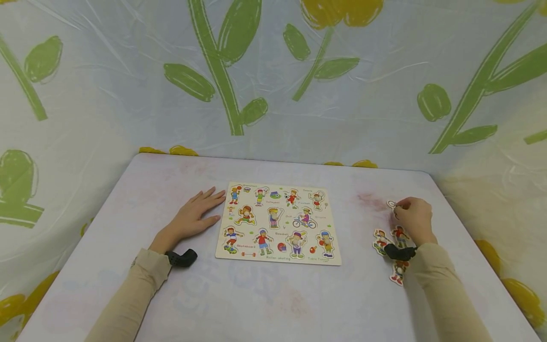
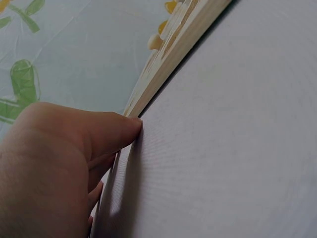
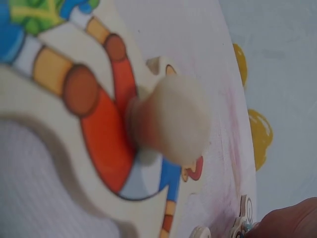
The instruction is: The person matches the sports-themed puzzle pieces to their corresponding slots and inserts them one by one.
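Observation:
My left hand [image 1: 198, 213] rests on the table with its fingers spread beside the left edge of a wooden knob puzzle board [image 1: 262, 216]. In the left wrist view its thumb [image 2: 116, 130] lies close to the board's side. Over at the right, my right hand [image 1: 414, 218] pinches a small puzzle piece [image 1: 391, 204] whose round white end sticks out past the fingertips. The rest of that piece is hidden by the fingers. Loose figure pieces lie under and near the wrist: one in red [image 1: 400, 236], one beside it [image 1: 379, 242] and one nearer me [image 1: 398, 274].
The board carries several printed sports figures, some with knobs. In the right wrist view a loose piece's pale knob [image 3: 181, 119] stands close to the camera. A black wrist camera [image 1: 183, 258] sits on the left wrist, another [image 1: 399, 252] on the right. Flower-patterned cloth [image 1: 363, 118] surrounds the table.

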`<state>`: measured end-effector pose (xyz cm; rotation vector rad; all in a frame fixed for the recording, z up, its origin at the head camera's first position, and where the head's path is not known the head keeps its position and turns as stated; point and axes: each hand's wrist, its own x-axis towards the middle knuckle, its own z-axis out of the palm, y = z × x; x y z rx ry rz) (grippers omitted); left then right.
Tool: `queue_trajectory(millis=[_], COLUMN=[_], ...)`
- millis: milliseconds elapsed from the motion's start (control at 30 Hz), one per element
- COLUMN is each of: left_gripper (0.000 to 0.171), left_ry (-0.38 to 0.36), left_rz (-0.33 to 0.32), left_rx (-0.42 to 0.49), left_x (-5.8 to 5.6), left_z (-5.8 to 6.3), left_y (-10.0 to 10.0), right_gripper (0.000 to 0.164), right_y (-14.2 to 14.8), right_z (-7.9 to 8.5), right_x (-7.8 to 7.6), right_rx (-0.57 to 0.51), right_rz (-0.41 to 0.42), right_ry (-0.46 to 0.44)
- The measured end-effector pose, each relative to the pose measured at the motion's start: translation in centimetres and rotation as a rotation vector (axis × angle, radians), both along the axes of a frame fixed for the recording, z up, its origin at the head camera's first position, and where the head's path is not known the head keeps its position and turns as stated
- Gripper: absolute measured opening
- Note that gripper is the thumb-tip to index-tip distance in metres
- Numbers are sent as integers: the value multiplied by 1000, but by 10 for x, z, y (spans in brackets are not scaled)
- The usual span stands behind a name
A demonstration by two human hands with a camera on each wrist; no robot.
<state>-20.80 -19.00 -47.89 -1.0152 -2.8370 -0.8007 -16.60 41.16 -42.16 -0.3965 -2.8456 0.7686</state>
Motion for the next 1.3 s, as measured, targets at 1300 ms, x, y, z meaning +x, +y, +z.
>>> queue_trajectory(millis=[1300], left_gripper=[61], left_ry=[4], left_rz=[-13], left_rx=[9], left_x=[0], left_z=[2], left_y=[0], right_gripper=[19], right_y=[-85], right_z=[28], right_x=[-20], right_rx=[-18], right_rz=[193], right_ry=[103])
